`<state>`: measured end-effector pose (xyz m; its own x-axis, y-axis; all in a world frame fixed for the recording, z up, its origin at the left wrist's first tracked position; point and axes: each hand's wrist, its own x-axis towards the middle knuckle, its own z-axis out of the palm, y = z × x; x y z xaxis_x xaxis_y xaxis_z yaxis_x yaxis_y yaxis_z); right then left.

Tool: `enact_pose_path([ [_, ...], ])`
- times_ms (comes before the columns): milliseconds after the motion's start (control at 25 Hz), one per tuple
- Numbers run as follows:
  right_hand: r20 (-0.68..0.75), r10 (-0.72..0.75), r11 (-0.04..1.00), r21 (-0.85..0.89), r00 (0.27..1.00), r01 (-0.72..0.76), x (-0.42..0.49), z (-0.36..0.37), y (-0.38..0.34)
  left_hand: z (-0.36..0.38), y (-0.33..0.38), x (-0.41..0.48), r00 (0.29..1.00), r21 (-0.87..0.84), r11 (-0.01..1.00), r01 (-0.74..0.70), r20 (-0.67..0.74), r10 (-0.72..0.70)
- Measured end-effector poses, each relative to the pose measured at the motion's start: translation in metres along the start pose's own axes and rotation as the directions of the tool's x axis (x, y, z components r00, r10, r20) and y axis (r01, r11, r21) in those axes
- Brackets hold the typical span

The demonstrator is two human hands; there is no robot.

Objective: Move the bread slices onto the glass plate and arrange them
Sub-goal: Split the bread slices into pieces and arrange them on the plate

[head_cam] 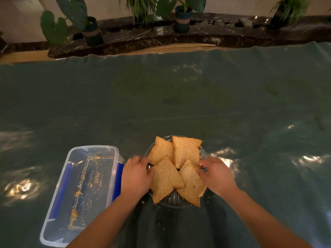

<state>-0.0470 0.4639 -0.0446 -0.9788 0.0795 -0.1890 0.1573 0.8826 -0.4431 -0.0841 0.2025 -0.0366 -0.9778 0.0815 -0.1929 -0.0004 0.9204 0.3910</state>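
Several brown bread slices (184, 153) lie overlapping in a ring on the glass plate (174, 200) near the table's front. My left hand (137, 176) rests at the plate's left side, its fingertips on the edge of the near-left slice (165, 179). On the plate's right side my right hand (215, 174) has its fingers curled against the near-right slice (191, 183). Both hands touch the bread and plate rim; neither lifts a slice.
A clear plastic container (78, 196) with blue clips stands just left of the plate, holding only crumbs. The table wears a dark green glossy cover (179, 104). Potted plants (182, 17) line a marble ledge beyond the far edge.
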Motion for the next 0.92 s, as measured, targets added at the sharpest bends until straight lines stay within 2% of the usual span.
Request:
enact_pose_path([
  [160,-0.006,0.029,1.000,0.000,1.000,-0.029,-0.003,0.006,-0.005,0.004,0.004,0.002,0.999,0.060,0.998,0.013,0.032,-0.015],
  [400,-0.044,0.037,0.999,0.013,0.998,-0.036,0.001,0.004,-0.004,0.009,0.000,0.010,0.992,-0.109,0.990,0.095,0.093,-0.085],
  [600,-0.065,0.025,0.997,-0.078,0.998,-0.030,-0.003,0.010,-0.005,0.011,-0.001,0.011,0.992,-0.128,0.988,0.089,0.096,-0.077],
  [720,-0.110,-0.065,0.987,-0.153,0.992,0.048,-0.001,0.011,-0.006,0.009,0.000,0.013,0.989,-0.116,0.989,0.094,0.125,-0.079],
  [840,-0.091,-0.206,0.966,-0.180,0.974,0.187,0.003,0.015,-0.019,0.009,0.003,0.013,0.990,-0.055,0.996,0.074,0.122,-0.067],
  [920,-0.072,-0.236,0.954,-0.208,0.969,0.217,0.006,0.019,-0.029,0.010,0.002,0.012,0.990,-0.070,0.995,0.070,0.127,-0.061],
])
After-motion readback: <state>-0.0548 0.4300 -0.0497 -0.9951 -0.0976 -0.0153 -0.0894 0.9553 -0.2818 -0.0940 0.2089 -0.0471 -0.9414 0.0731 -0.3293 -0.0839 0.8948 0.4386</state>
